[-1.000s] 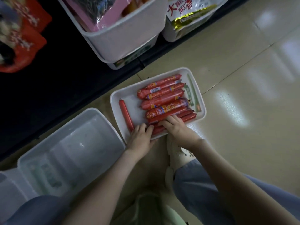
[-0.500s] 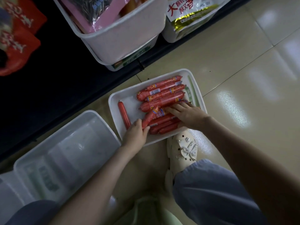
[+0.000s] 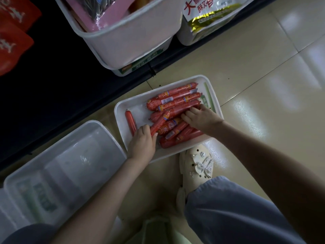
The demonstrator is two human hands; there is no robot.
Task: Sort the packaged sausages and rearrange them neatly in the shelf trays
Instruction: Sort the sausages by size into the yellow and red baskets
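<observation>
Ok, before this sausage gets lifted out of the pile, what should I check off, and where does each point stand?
1. Left hand holds the tilted sausage: ok, its fingers pinch the near end.
2. Tilted sausage free of the pile: not ok, its far end lies across other sausages.
3. Right hand steadies the pile: ok, it rests on top.
4. Space beside the lone sausage: ok, bare tray floor shows between it and the pile.
5. Shoe clear of the tray's near rim: cannot tell, the toe sits right at it.
</observation>
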